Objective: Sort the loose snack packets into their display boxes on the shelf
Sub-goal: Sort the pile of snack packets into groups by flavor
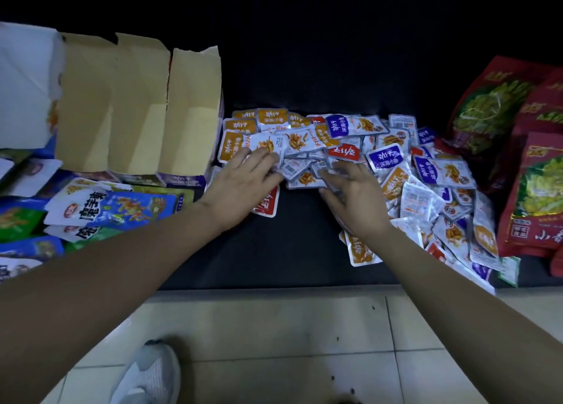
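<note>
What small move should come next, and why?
Probably the left hand should pinch the orange-labelled foil packet by its fingertips and drop it into the open tan cardboard display box beside it. This hand and the right hand rest flat on the mixed pile of foil packets, gripping nothing; the box looks empty.

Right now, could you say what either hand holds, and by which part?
Nothing held: left hand and right hand lie flat on the fish-snack packets.

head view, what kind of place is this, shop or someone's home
Most likely a small shop: a dark shelf holds a heap of loose snack packets beside open display boxes, with stacked red bags at right and tiled floor below.
</note>
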The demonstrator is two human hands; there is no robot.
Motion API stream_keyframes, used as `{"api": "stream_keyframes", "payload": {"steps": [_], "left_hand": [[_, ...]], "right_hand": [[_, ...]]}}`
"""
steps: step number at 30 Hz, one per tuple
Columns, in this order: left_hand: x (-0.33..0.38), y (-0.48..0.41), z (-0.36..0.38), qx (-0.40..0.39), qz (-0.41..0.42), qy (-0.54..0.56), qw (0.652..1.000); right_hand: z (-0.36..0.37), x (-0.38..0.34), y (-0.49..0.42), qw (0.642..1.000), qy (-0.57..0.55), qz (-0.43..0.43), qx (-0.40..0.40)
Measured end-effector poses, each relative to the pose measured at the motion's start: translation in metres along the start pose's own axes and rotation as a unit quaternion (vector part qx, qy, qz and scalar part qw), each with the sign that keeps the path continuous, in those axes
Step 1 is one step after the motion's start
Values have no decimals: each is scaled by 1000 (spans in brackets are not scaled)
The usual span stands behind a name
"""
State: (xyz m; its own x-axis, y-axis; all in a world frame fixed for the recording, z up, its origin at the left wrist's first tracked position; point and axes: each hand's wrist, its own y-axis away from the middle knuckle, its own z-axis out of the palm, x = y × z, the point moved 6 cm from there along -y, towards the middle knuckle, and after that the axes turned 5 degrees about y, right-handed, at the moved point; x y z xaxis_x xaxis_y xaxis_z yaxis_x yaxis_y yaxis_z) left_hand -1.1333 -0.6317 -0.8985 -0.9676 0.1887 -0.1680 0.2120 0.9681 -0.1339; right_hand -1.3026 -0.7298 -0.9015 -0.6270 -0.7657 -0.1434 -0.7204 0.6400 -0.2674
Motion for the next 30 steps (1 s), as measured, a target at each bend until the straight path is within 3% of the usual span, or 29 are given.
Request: {"api": "stream_keyframes", "payload": {"steps": [2,5,8,13,15,19,24,28,30], "left_hand": [[-1,-7,-8,14,-32,-10,999],[1,-5,-14,37,-9,55,998],[0,9,-7,-2,5,49,999],[-14,8,-2,-36,-63,26,997],[-19,9,-8,-2,-69,59,996],[-24,16,-17,24,-81,96,992],[-33,22,-18,47,-103,109,988],[-39,24,-29,110,-138,133,975],[-38,23,-30,113,-123,136,977]], "right_hand": [[-10,4,1,999,-12,-5,38],[-26,11,2,996,-35,17,80],[-41,8,-3,991,-72,37,110],[-59,-8,-39,971,-189,91,118],[-54,-3,-53,937,-279,173,117],[-37,5,-66,826,-453,319,106],[-48,3,-85,795,-499,327,112],[1,-8,-78,729,-533,430,-10],[21,-19,-74,719,-537,437,-57]]}}
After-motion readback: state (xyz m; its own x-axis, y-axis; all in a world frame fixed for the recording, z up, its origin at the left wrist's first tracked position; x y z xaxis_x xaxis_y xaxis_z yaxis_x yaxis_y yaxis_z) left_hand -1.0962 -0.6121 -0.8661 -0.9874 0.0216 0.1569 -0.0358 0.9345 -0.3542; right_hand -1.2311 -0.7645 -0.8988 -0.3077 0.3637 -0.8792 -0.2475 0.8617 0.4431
